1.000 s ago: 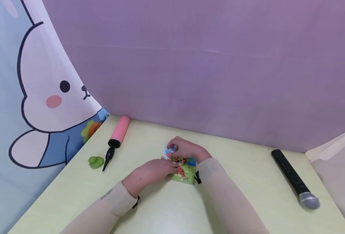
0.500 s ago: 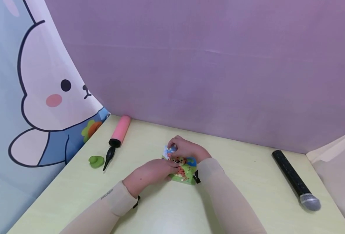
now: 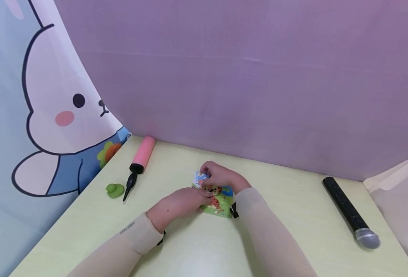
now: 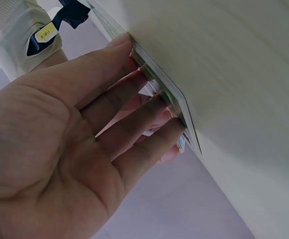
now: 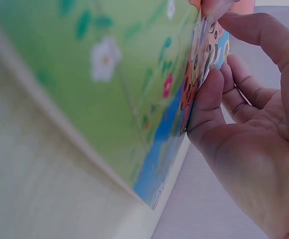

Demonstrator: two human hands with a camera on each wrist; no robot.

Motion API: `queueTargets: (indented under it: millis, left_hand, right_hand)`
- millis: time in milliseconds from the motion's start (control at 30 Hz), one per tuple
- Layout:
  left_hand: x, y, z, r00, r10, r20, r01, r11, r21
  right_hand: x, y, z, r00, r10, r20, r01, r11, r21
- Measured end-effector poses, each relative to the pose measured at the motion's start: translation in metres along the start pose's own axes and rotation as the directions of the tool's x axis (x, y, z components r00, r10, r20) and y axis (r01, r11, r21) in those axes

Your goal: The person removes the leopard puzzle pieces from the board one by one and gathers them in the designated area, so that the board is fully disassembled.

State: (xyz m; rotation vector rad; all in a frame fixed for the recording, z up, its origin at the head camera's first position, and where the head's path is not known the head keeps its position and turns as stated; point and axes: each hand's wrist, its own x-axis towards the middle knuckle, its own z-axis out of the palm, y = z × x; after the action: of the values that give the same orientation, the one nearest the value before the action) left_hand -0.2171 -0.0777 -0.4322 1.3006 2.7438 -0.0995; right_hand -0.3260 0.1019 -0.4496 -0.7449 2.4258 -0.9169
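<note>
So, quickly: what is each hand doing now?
Left hand: open, straight fingers pressing the puzzle edge.
Right hand: pinching a puzzle piece.

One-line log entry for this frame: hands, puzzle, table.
left hand: straight fingers on puzzle board edge | right hand: pinches puzzle piece at far corner | table: pump, green duck, microphone idle
</note>
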Motion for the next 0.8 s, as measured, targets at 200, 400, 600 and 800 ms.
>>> queueTargets:
  millis: [200,400,600,800]
  left_hand:
    - [0.0006,0.0001,0.0016,1.000,-0.020,0.024,0.020,1.000,0.008]
    - [0.0024,0.0002,0.0013,1.000,-0.016,0.013,0.016,1.000,0.010]
    - [0.0025,-0.0011,0.0011,1.000,-0.006,0.000,0.006,1.000,-0.014]
    - [0.0024,-0.0006,0.0016,1.000,-0.016,0.014,0.016,1.000,-0.022]
  right_hand:
    - [0.0008,0.0015,0.0008,1.000,0.003,-0.009,-0.003,1.000,-0.006]
    - [-0.0011,-0.0001,0.0013,0.999,-0.016,-0.048,0.016,1.000,-0.004]
    - [-0.0025,-0.0015,0.0040,0.996,-0.030,-0.081,0.033,0.999,0.032]
    - [-0.0046,-0.0016,0.0089,0.991,0.002,-0.130,0.013,0.994,0.109]
